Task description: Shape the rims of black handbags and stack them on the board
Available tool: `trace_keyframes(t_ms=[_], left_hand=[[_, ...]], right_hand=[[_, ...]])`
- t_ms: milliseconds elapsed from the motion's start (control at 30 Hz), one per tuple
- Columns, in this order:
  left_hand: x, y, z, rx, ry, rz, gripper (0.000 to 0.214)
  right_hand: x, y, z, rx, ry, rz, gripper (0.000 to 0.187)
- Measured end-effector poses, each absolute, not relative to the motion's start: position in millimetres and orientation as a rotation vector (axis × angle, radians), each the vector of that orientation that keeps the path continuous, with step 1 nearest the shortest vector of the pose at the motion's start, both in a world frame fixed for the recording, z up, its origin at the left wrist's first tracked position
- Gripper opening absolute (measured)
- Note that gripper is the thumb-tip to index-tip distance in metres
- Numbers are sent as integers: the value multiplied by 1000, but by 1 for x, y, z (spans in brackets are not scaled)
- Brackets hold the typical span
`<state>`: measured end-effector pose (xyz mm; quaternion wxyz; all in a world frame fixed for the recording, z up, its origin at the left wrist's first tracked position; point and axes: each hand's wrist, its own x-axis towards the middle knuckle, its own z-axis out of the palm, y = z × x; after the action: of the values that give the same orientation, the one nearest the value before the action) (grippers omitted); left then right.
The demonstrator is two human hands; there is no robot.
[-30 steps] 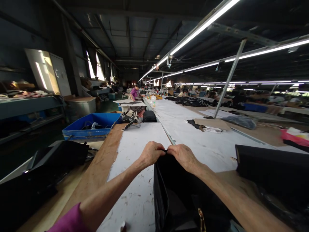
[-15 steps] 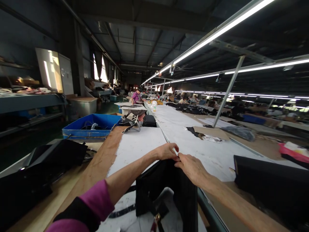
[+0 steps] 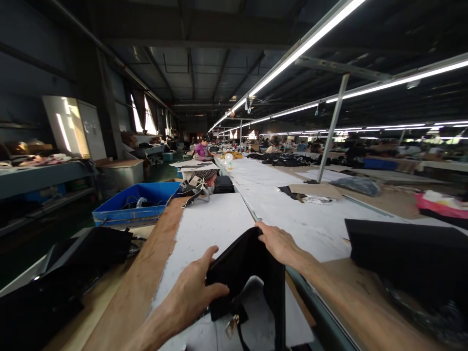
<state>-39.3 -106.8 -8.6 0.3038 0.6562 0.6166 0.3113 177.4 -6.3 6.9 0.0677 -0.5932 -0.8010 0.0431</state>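
An unfinished-looking black bag (image 3: 236,261) stands open on the white-covered table (image 3: 219,219) in front of me. A gold-coloured metal clasp (image 3: 231,326) hangs from a black strap low inside it. My right hand (image 3: 280,246) is closed on the bag's far top corner, fingertips partly hidden by the material. On the left side, my left hand (image 3: 190,287) grips the bag's edge, its thumb on the inner face and the index finger along the outside. The other left fingers are hidden behind the hand.
Black pieces (image 3: 84,263) lie at the left, near a blue bin (image 3: 131,209). At the right is a large black panel (image 3: 405,258). Folded dark items (image 3: 224,184) sit farther along the table. A metal post (image 3: 332,129) rises beyond, and a person in purple (image 3: 202,150) works far ahead.
My left hand has moved from the top corner, beside my right hand, down and left to the bag's side edge. My right hand stays at the corner. The view has shifted slightly.
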Motion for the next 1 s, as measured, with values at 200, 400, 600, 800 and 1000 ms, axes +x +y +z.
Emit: trace_keyframes(t_ms=[200, 400, 600, 800, 1000], left_hand=[[-44, -86, -39, 1711, 1411, 932, 17], [-43, -54, -36, 1544, 1124, 935, 21], [-27, -35, -34, 1478, 1082, 937, 25], [-16, -25, -19, 1538, 1086, 899, 28], [-17, -8, -25, 1574, 1048, 937, 28]], right_hand=[[200, -7, 7, -1663, -2412, 288, 23], [237, -27, 5, -1615, -2369, 450, 10], [239, -49, 3, -1725, -2267, 305, 12], [243, -53, 10, -1836, -2181, 241, 14], [245, -42, -1, -1819, -2177, 255, 14]])
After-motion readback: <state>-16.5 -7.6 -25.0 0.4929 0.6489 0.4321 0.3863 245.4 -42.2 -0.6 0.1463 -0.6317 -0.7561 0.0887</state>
